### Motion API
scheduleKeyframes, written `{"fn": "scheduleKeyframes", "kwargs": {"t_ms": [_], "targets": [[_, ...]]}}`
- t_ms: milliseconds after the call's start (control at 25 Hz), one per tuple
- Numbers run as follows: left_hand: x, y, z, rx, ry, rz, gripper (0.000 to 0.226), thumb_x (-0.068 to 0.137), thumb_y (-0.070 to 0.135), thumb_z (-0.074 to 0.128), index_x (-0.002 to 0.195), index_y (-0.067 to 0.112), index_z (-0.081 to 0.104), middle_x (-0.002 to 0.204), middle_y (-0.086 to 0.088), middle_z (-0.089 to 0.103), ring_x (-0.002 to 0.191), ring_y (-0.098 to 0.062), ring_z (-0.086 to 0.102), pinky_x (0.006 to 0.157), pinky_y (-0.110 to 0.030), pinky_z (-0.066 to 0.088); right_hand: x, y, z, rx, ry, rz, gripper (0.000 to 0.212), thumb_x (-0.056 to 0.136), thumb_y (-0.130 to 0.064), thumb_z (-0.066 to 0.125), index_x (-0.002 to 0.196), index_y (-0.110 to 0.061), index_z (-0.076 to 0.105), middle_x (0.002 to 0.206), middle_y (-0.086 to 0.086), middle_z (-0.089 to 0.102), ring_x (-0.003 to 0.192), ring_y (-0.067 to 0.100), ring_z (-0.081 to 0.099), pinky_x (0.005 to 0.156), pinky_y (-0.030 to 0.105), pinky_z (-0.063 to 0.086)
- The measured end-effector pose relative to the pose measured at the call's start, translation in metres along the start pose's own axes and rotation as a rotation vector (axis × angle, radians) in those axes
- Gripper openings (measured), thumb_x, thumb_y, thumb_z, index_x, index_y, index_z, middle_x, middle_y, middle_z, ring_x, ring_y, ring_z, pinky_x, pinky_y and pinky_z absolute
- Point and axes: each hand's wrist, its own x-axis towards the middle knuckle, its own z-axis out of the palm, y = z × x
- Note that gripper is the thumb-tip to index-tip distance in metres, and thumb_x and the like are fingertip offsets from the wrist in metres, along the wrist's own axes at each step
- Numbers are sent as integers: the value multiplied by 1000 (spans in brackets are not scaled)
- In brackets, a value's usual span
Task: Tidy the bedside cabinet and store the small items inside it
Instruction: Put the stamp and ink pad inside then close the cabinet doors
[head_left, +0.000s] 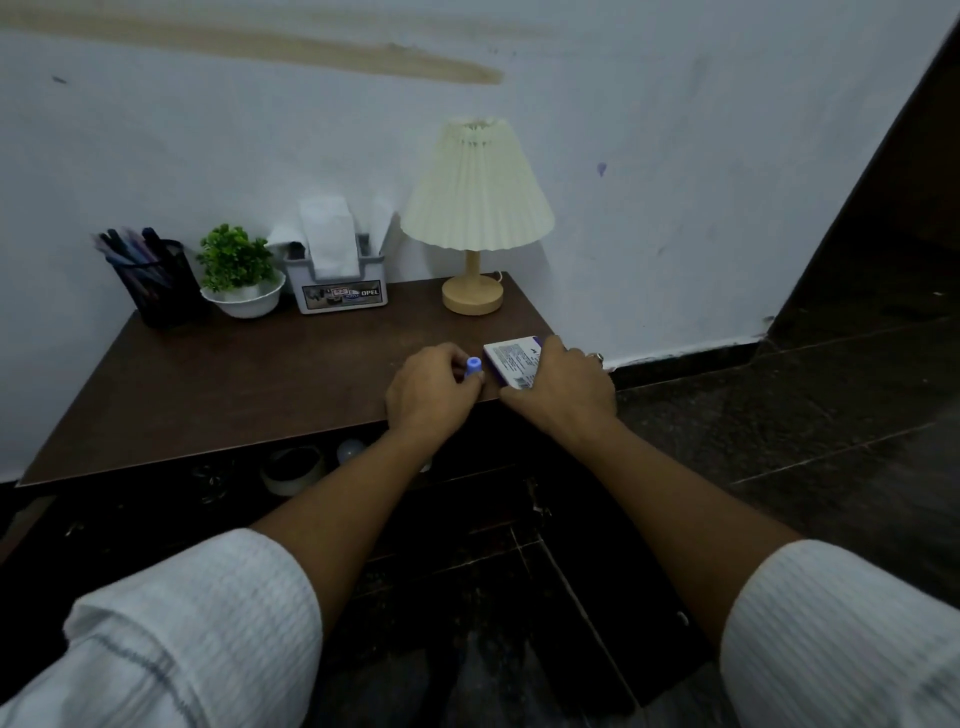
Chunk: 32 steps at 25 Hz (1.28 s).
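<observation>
Your left hand (431, 392), just right of the frame's centre, curls around a small item with a blue cap (473, 365); the fingers pinch it at the front edge of the dark brown cabinet top (249, 374). Touching distance to its right, your right hand (563, 387) lies over a small white and purple box (511, 361), fingers wrapped over its right side and gripping it against the top's right front corner. Cap and box sit just beside each other.

Along the back edge, from left of frame to centre, stand a black mesh pen holder (156, 280), a small green plant in a white bowl (240, 273), a grey tissue box (337, 270) and a cream pleated lamp (475, 208). Below the top, in the dim open space, a tape roll (293, 467) shows faintly.
</observation>
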Motion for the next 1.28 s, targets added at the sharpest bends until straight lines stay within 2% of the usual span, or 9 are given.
{"fn": "scheduleKeyframes", "kwargs": {"t_ms": [120, 240, 440, 680, 840, 1040, 1280], "targets": [[-18, -4, 2, -65, -17, 13, 17, 87, 43, 70, 96, 29, 71, 94, 13, 71, 88, -8, 66, 71, -32, 53, -17, 6, 8, 13, -16, -75, 78, 72, -68, 65, 126, -16, 43, 117, 12, 61, 107, 31, 57, 75, 39, 50], [-50, -13, -6, -44, -28, 1, 17, 87, 45, 69, 94, 30, 70, 93, 14, 69, 86, -7, 63, 67, -30, 48, -49, 7, 7, 68, -12, -117, 70, 70, -65, 64, 116, -18, 42, 112, 10, 62, 102, 30, 59, 74, 39, 52], [-94, -33, -9, -4, -79, -60, 17, 87, 47, 68, 91, 30, 67, 92, 14, 69, 85, -11, 65, 66, -31, 53, -100, 15, 24, 145, -84, -87, 69, 66, -68, 63, 111, -20, 42, 111, 8, 62, 98, 30, 62, 72, 42, 56], [-99, -51, 11, 13, -127, -141, 14, 87, 45, 70, 86, 33, 63, 86, 12, 66, 83, -15, 65, 60, -28, 44, -102, 30, 66, 135, -199, 12, 76, 70, -66, 67, 123, -16, 45, 119, 10, 61, 106, 30, 62, 80, 42, 57], [-80, -64, 42, 4, -158, -173, 14, 89, 45, 69, 92, 31, 67, 85, 15, 66, 80, -10, 62, 55, -25, 37, -71, 31, 93, 135, -207, 41, 78, 73, -63, 68, 129, -15, 44, 123, 12, 60, 111, 32, 60, 82, 40, 54], [-53, -81, 90, -5, -213, -255, 13, 88, 43, 70, 94, 32, 69, 86, 9, 72, 83, -17, 67, 59, -27, 40, -35, 32, 127, 64, -216, 26, 83, 73, -61, 69, 135, -12, 42, 126, 17, 59, 114, 36, 58, 83, 40, 52], [-36, -94, 122, 60, -180, -317, 22, 89, 42, 65, 106, 30, 71, 103, -2, 75, 98, -29, 69, 70, -30, 47, -22, 30, 154, -69, -170, 10, 82, 76, -58, 68, 138, -11, 39, 127, 16, 58, 114, 34, 58, 80, 37, 50]]}}
